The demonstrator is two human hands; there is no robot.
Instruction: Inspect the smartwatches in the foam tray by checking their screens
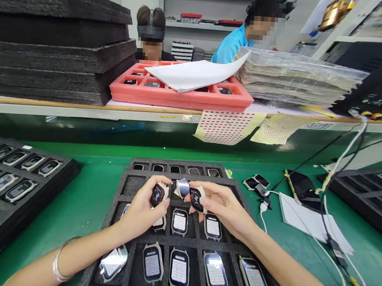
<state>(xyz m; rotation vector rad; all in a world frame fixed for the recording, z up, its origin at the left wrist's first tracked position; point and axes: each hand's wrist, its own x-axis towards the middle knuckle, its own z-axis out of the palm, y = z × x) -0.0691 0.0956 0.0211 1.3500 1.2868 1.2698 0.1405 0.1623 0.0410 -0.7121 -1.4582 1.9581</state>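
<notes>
My left hand is closed around a smartwatch case without a strap, its dark screen lit with small figures. A second such watch is pinched between the fingers and thumb of my right hand. Both are held above a black foam tray with square compartments. Behind and between the two held watches, another watch case sits at the tray's upper part. Several more watches with lit list screens, such as one watch, lie in the nearer rows. My forearms cover parts of the tray.
Another foam tray of watches stands at the left, and one more at the right. Cables, a phone and white paper lie on the right. A shelf ahead bears a red foam tray and stacked black foam. Two people are beyond.
</notes>
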